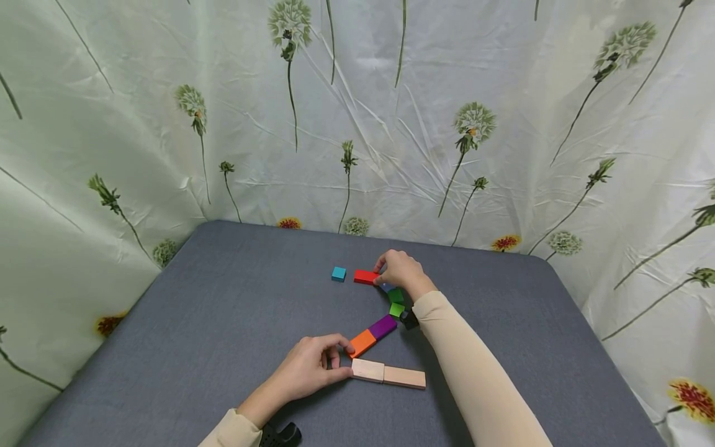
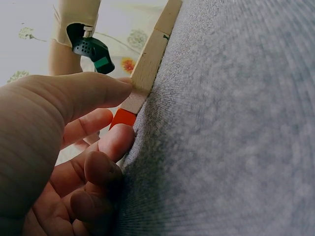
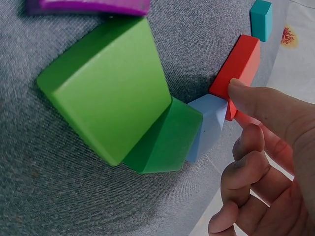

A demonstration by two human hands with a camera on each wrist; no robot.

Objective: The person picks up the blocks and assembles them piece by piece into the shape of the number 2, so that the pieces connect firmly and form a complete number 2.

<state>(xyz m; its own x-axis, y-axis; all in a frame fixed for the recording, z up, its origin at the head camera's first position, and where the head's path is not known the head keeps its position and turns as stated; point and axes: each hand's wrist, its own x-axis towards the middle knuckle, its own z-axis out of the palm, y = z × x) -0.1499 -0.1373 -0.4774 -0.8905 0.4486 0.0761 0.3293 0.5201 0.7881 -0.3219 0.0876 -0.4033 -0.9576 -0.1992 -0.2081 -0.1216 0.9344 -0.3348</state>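
At the far end of a curved row of coloured blocks, my right hand (image 1: 403, 272) pinches the red block (image 3: 243, 61) between thumb and index finger. Beside it come a light blue block (image 3: 209, 123), a dark green block (image 3: 170, 140) and a light green block (image 3: 108, 93). The row runs on through a purple block (image 1: 382, 327) to an orange block (image 1: 362, 343). My left hand (image 1: 310, 367) touches the near end: its index fingertip is at the orange block, its thumb against the end of a pale wooden block (image 1: 368, 370). Its other fingers are loosely bent.
A second wooden block (image 1: 404, 378) lies end to end with the pale one. Left of the red block sits a small teal block (image 1: 338, 274) by itself. Everything lies on a grey cloth-covered table (image 1: 234, 298), with a flower-printed curtain (image 1: 391, 124) behind it.
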